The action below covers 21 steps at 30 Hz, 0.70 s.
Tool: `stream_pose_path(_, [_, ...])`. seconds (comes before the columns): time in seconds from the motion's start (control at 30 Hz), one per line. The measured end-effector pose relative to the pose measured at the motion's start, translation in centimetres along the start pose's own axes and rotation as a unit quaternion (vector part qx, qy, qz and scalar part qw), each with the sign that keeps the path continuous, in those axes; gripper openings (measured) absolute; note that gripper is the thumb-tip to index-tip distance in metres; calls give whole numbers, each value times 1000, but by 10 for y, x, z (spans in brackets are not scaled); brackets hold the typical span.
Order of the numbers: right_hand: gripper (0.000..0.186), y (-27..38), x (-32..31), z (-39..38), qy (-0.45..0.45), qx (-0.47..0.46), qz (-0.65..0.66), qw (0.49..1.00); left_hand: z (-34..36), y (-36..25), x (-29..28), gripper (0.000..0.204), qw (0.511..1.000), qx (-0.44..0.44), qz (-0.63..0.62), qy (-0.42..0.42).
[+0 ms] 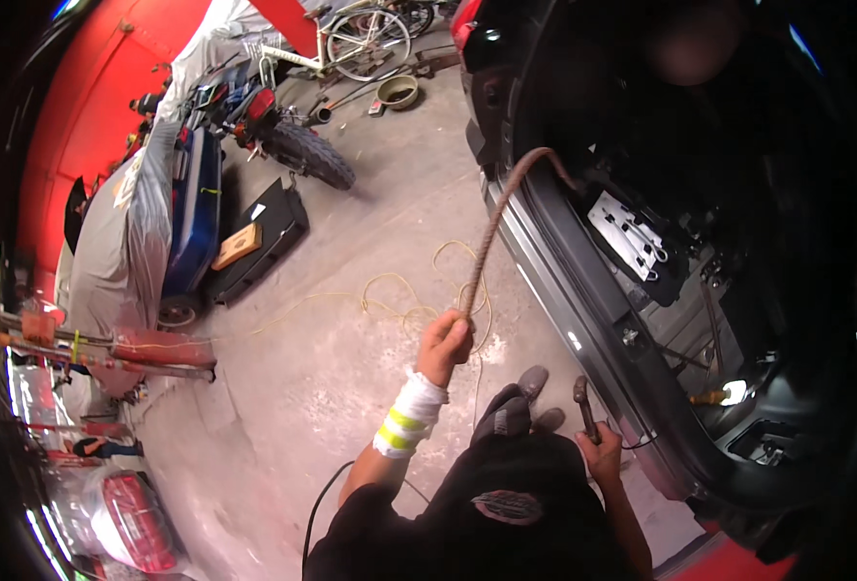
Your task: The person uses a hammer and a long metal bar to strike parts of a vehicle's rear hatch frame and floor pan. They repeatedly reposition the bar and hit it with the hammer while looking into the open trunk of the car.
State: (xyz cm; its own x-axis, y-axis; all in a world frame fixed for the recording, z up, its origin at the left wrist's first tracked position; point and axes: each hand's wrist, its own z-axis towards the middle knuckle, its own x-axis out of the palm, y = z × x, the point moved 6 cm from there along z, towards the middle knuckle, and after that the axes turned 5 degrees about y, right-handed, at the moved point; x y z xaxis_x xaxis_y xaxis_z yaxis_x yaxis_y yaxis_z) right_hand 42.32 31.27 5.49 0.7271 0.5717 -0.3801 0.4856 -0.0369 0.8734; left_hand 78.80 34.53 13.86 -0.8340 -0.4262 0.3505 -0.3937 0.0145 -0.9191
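Note:
My left hand (445, 341), with a white wrap and a yellow band at the wrist, is closed round the lower end of a long brown ribbed steel bar (491, 228). The bar rises from my fist, bends over at its top, and its far end drops into the open trunk of a car (545, 266). Low at the right, my right hand (600, 453) grips the dark handle of a short hammer-like tool (583, 397), its brownish head pointing up, beside the car's sill. Its exact kind is unclear.
Inside the trunk lie wrenches on a white sheet (627, 235) and a lit lamp (732, 393). A thin yellow cord (390, 281) loops over the concrete floor. A motorcycle (293, 145), a black case (264, 242), a bowl (397, 92) and a bicycle (366, 44) stand further off.

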Motion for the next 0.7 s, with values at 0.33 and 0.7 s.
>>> stream_pose_path(0.33, [18, -56, 29, 9, 76, 15, -27, 997, -89, 16, -107, 18, 975, 54, 4, -215])
stream_pose_path(0.7, [25, -58, 103, 50, 185, 76, -79, 977, -89, 25, -213, 15, 952, 44, -23, -301])
